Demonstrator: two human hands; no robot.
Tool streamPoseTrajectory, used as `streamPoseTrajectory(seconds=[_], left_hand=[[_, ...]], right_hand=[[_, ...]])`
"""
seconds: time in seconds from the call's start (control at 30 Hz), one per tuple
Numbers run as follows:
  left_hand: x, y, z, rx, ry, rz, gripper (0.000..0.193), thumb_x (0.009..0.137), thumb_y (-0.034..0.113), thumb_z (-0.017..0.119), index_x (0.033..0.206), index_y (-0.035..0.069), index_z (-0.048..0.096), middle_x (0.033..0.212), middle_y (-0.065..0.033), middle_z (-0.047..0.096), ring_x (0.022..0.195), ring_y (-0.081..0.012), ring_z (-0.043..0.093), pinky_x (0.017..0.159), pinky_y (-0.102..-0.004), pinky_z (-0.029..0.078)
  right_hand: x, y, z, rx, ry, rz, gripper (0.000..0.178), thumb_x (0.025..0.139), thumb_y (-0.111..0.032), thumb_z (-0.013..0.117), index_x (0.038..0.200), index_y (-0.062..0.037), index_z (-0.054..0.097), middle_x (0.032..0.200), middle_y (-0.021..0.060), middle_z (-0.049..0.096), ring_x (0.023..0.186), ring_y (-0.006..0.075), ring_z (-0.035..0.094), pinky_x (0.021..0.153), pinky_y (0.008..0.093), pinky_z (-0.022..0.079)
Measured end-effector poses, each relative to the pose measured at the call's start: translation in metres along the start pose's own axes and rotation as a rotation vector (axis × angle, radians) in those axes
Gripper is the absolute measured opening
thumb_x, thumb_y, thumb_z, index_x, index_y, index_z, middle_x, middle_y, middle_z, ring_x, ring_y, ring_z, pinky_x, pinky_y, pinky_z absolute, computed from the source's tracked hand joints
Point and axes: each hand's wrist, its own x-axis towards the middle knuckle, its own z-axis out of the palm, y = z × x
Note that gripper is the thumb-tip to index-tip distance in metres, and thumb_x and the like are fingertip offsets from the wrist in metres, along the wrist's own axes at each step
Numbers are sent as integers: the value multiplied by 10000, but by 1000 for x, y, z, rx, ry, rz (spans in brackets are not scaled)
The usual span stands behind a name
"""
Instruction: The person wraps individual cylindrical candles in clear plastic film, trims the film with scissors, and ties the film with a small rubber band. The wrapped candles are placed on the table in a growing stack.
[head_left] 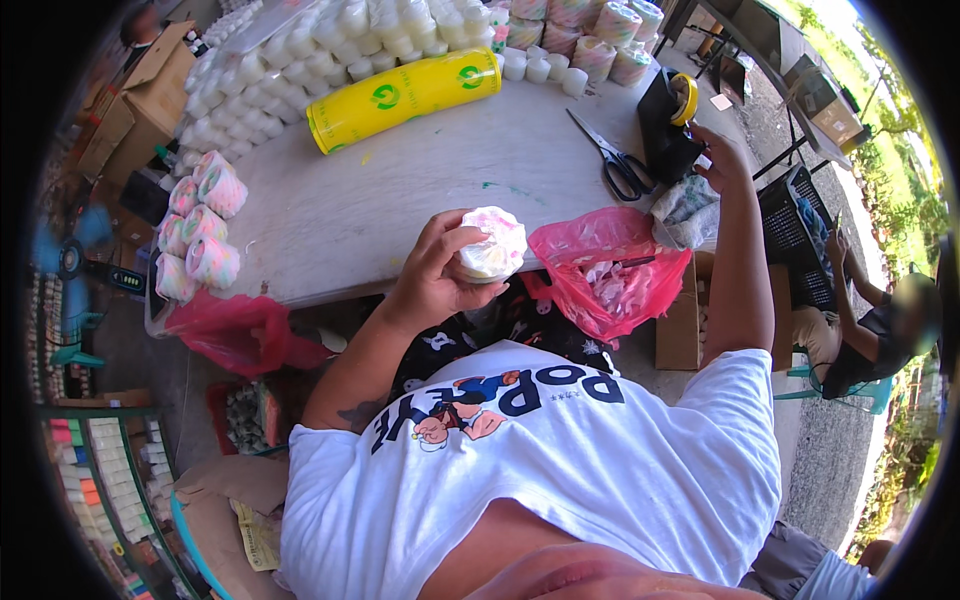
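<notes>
My left hand (pixel 440 262) is closed around a small round tub-shaped piece (pixel 492 243) in white film with pink and yellow tints, its gathered top facing up. It is held over the near edge of the table. My right hand (pixel 722 160) is stretched out to the far right, fingers apart, beside a black tape dispenser (pixel 668 125) carrying a yellow tape roll (pixel 684 98). Whether the fingertips touch the dispenser or the tape is too small to tell. Black-handled scissors (pixel 615 160) lie open just left of the dispenser.
A yellow film roll (pixel 405 97) lies before stacked white cups (pixel 300 65). Wrapped pieces stand at the left (pixel 205 225) and back right (pixel 595 55). Pink bags (pixel 610 265) hang at the near edge, one holding scraps. A cloth (pixel 688 212) lies right. Another person (pixel 860 335) sits far right.
</notes>
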Motion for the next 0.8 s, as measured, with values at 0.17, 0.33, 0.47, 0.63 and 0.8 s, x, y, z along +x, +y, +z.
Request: streamPoseTrajectory(seconds=[0.17,0.33,0.47,0.63,0.8], left_hand=[[-1,2,-2,5,12,-12,620,635,123,843,1151,115,499,1174,-167,486,1068,-308,546,890,-377,481],[8,6,-1,-37,10,-8,607,641,120,838,1142,117,495,1166,-158,496,1064,-303,552,878,-372,491],[15,7,6,-72,3,13,613,637,124,842,1140,117,492,1173,-155,501,1074,-304,551,888,-379,488],[9,3,5,-43,32,42,724,624,119,853,1206,124,422,1205,-175,499,1090,-319,547,911,-392,475],[6,4,6,-107,50,58,897,615,75,858,1306,107,287,1250,-183,476,1143,-300,526,953,-400,439]], right_hand=[[-24,1,-5,47,-84,-286,235,816,-225,704,991,-73,672,1241,49,543,1162,164,460,936,376,349],[-36,62,-2,-284,111,-730,159,851,-143,668,906,6,655,1217,87,557,1124,207,528,947,324,408],[-12,65,-38,-580,-96,-811,110,868,-81,633,926,12,640,1233,87,556,1136,206,523,942,324,418],[-125,17,29,-43,-235,-835,78,890,-106,623,859,-34,632,1454,84,349,1254,167,414,960,333,392],[-201,7,104,286,-894,-526,34,878,-76,628,886,-43,635,1452,140,338,1314,169,337,954,298,348]])
